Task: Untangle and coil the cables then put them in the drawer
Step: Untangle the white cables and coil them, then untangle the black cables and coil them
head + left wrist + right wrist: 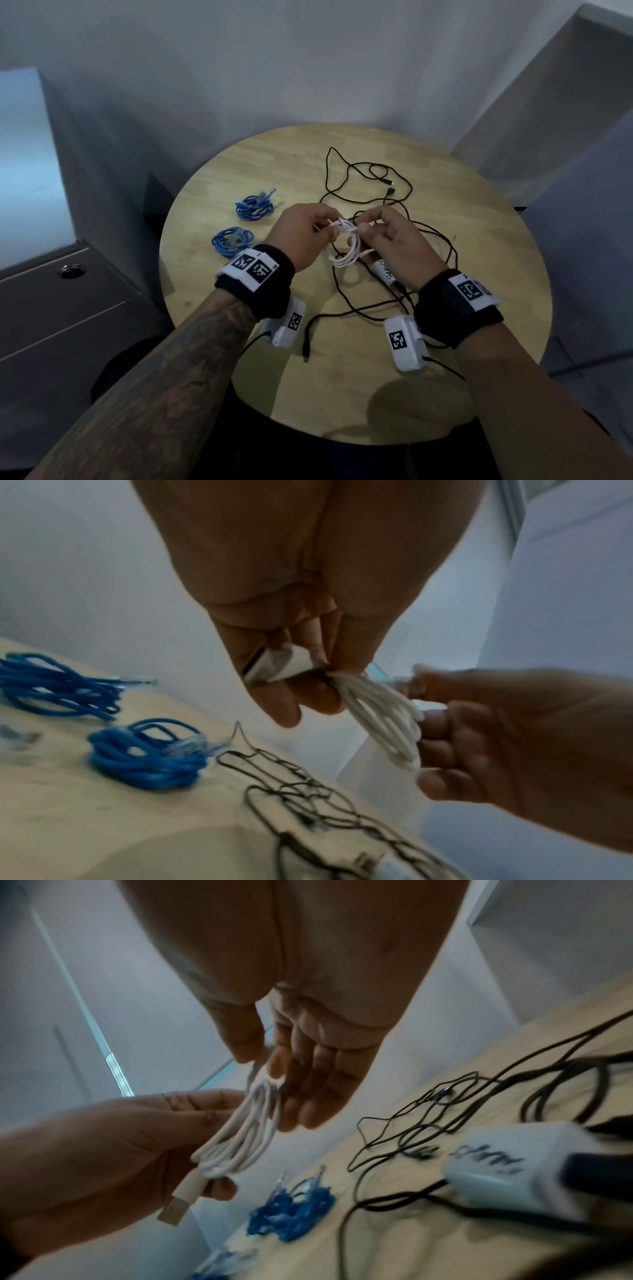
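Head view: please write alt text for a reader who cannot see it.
Both hands, left hand and right hand, hold a coiled white cable above a round wooden table. Two blue cable coils lie left; black cable sprawls loose.

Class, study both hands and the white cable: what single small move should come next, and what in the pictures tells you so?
Probably tuck the loose end round the white cable coil to secure it. The left hand and right hand both pinch the looped coil above the table, while two blue cable bundles lie finished and the black cable is still spread out.
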### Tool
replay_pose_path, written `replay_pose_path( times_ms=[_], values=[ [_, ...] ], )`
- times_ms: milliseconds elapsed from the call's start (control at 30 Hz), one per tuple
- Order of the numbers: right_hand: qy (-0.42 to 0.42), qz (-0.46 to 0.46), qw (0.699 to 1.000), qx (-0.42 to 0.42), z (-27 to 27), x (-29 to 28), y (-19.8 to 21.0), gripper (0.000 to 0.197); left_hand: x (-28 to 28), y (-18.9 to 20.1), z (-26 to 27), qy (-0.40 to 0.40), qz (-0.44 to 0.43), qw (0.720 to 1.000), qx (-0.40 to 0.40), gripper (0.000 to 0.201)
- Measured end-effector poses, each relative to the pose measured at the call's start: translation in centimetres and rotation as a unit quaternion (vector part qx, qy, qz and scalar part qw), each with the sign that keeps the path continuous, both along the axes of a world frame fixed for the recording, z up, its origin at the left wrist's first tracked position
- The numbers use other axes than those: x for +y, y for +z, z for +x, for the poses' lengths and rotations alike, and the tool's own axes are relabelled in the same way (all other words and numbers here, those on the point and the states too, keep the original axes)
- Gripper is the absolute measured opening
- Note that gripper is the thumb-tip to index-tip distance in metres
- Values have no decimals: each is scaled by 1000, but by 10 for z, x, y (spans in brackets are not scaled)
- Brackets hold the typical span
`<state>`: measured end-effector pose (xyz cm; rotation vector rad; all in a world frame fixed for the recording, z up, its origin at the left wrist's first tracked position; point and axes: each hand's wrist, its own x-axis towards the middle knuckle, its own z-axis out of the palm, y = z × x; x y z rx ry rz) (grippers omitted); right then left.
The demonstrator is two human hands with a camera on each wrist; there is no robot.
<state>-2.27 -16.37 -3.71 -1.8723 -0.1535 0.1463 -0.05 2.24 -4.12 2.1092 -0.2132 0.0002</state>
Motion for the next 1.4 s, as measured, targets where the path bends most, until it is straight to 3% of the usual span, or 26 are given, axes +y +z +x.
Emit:
replay_pose_path(
  times_ms=[67,133,200,267,333,400,467,567,667,733,833,900,967,1033,1167,1300,1400],
  values=[
    [-32,-132,991,-13,3,-13,-10,19,7,-10,10,14,78,997,3,19],
    [-79,-284,955,-21,6,-32,-15,28,14,-19,19,37,140,989,11,21],
    [-76,-399,914,27,8,-47,-22,36,17,-27,26,51,197,979,26,25],
    [-36,-473,875,98,7,-49,-32,44,15,-35,28,50,255,965,43,23],
    [-25,-505,855,117,5,-45,-42,47,12,-41,28,57,297,952,56,17],
    [-35,-513,852,97,5,-42,-43,43,10,-45,27,79,319,942,61,17],
    [-66,-472,876,79,7,-43,-36,41,11,-46,27,97,332,936,65,17],
    [-130,-350,927,33,5,-47,-21,44,12,-41,26,75,381,918,80,18],
    [-168,-221,960,-43,-4,-48,4,36,14,-27,24,69,423,901,62,21],
    [-132,-208,966,-77,-11,-50,15,41,15,-13,20,117,339,933,-27,19],
    [-21,-306,946,-109,-20,-47,18,60,3,11,4,109,55,979,-161,19],
    [19,-356,922,-148,-24,-38,18,59,-15,19,-12,5,-28,992,-123,29],
    [37,-366,909,-196,-25,-28,21,50,-33,18,-25,-96,-36,994,-26,42],
    [33,-348,910,-221,-26,-24,24,49,-41,11,-31,-142,-37,988,38,48],
    [-25,-332,912,-238,-24,-28,27,43,-36,10,-28,-158,-25,986,49,21],
    [-69,-386,882,-261,-13,-52,26,33,-20,19,-25,-74,-180,979,61,18],
    [-126,-304,920,-210,-11,-69,22,18,-8,28,-26,-58,-292,948,115,20]
  ],
)
